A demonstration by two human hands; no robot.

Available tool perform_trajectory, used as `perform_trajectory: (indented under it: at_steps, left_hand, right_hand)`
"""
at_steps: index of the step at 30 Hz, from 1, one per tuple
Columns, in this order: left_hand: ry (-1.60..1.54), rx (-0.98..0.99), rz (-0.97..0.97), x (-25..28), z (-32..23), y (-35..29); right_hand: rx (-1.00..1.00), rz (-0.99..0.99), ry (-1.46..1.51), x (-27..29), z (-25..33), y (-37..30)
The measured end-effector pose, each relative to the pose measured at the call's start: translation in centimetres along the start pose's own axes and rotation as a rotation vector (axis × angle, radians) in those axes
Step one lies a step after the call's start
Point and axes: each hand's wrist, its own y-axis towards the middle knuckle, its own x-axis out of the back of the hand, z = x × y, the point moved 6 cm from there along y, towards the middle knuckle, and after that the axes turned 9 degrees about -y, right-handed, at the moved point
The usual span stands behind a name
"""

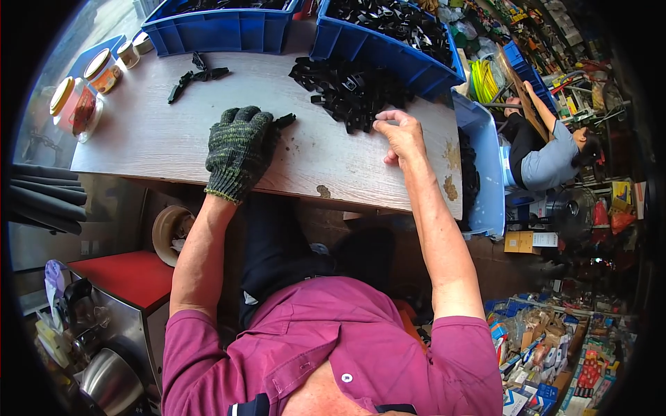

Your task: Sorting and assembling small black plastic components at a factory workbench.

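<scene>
My left hand (239, 154), in a dark green-black knitted glove, is closed over the wooden-topped table. A small black plastic part (284, 121) sticks out from its right side, and the glove hides the rest of the part. Bare and half curled, my right hand (402, 139) hovers by the lower right edge of a heap of black plastic parts (347, 87). Its thumb and fingers are apart, with nothing visible between them. A few similar black parts (194, 78) lie by themselves beyond my left hand.
Blue bins (218, 33) (374, 52) of black parts line the table's far side. Lidded jars (73, 107) stand at far left. A light-blue tub (491, 166) adjoins the right edge. Another person (548, 152) sits at right among crowded goods. A red-topped cabinet (128, 270) stands lower left.
</scene>
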Motion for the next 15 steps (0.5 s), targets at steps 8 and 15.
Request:
perform_trajectory:
  at_steps: [8, 15]
  left_hand:
    - [-0.211, 0.001, -0.254, 1.4, -0.1, -1.1]
    - [-0.767, -0.020, -0.259, -2.5, -6.0, -2.1]
  right_hand:
    - [0.033, 0.012, 0.087, 0.4, -1.7, 0.3]
    - [0.083, 0.315, 0.509, -1.5, -1.5, -4.0]
